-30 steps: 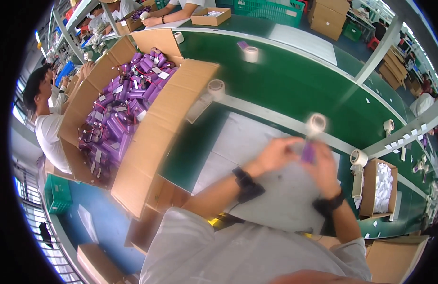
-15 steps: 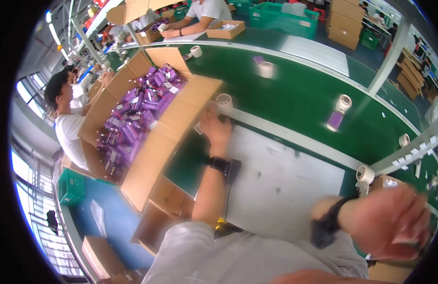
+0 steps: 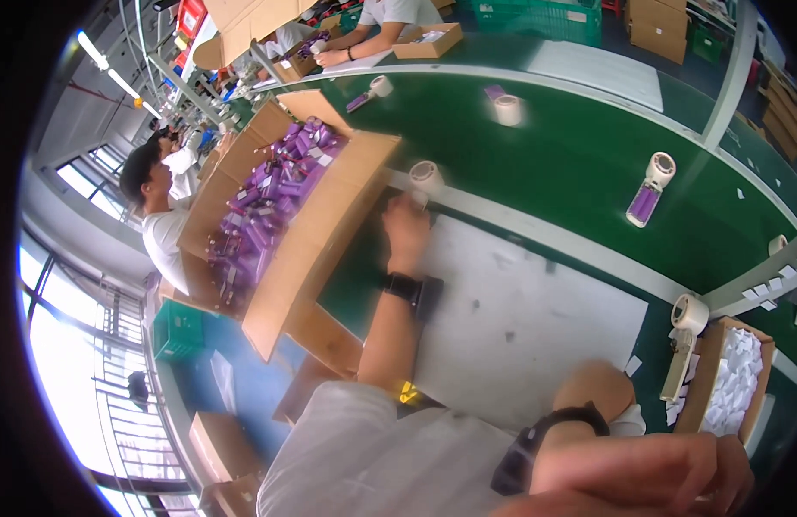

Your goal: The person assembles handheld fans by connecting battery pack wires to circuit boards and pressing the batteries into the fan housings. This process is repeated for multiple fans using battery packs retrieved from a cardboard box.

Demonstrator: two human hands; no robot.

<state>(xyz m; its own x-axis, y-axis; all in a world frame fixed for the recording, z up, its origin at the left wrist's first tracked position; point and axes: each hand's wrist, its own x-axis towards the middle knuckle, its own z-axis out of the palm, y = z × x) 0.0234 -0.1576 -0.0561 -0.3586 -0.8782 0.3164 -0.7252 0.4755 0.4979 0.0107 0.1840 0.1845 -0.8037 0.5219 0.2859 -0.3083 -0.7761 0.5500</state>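
My left hand [image 3: 409, 228], a dark watch on its wrist, is closed at the lower end of a white handheld fan casing [image 3: 425, 178] by the mat's far left corner. Its fingertips are blurred, and the casing's handle is mostly hidden. Close to the camera at the lower right is my right hand [image 3: 648, 474], smeared, with a dark band at the wrist. Its fingers curl inward; whatever they hold is hidden. Between my arms lies a pale grey mat [image 3: 519, 302]. Left of my left hand, a tilted cardboard box [image 3: 338, 202] holds several purple battery packs [image 3: 273, 194] with wires.
On the green belt [image 3: 553, 164] lies a fan casing [image 3: 648, 194] with a purple pack in its handle; others lie farther off. At right, another casing [image 3: 687, 323] leans beside a carton [image 3: 713, 370] of white pieces. A person [image 3: 161, 202] is at far left, another [image 3: 385, 30] across the belt.
My left hand has shifted right onto the fan casing. My right hand has come down and inward, uncovering the carton of white pieces. The whole view has turned slightly.
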